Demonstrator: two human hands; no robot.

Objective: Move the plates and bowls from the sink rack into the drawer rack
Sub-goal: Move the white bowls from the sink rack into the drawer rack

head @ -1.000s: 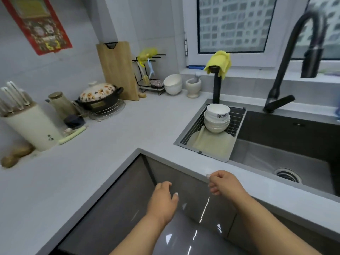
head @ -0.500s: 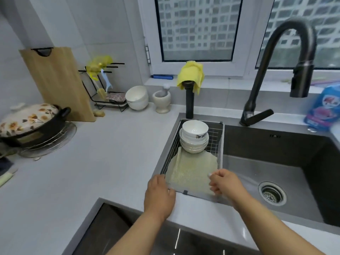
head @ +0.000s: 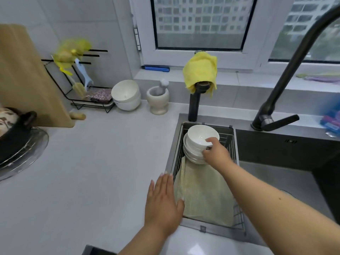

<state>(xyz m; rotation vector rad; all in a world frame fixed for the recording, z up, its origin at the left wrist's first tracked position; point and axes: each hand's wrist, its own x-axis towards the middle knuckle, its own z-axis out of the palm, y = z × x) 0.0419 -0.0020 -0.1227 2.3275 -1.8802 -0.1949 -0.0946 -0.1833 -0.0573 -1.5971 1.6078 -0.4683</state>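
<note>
Right hand point(head: 217, 153) at the stack of bowls point(head: 195, 150), at the far end of the sink rack point(head: 234, 144); grip closed on the rim of the top bowl point(head: 201, 138), thumb point(head: 211, 140) inside the rim, the other fingers curled under it on the near side. Top bowl white, tilted toward the camera, nested in the bowls below. Stack sitting on the wire of the rack, its near edge touching a pale green cloth point(head: 204, 192) spread over the near part of the rack.

Left hand point(head: 163, 199) flat, palm down, fingers straight and together, grip fully open and holding nothing; hovering or resting at the left rim of the sink rack, over the worktop point(head: 95, 162) edge, fingertips point(head: 166, 174) pointing away, thumb reaching over the cloth. Whether touching the surface: cannot tell.

Rack set into the left end of the dark sink point(head: 276, 173). Black faucet point(head: 287, 80) arching behind the sink on the right; short black post with a yellow cloth point(head: 201, 72) draped over it just behind the rack. Farther left on the worktop, a mortar and pestle point(head: 158, 100), two white bowls point(head: 127, 95) stacked beside it, a black wire holder point(head: 82, 85) with brushes, a wooden cutting board point(head: 27, 76) leaning on the wall, and a black pot point(head: 14, 133) at the left edge. Drawer rack not seen; only a dark corner at the bottom edge.
</note>
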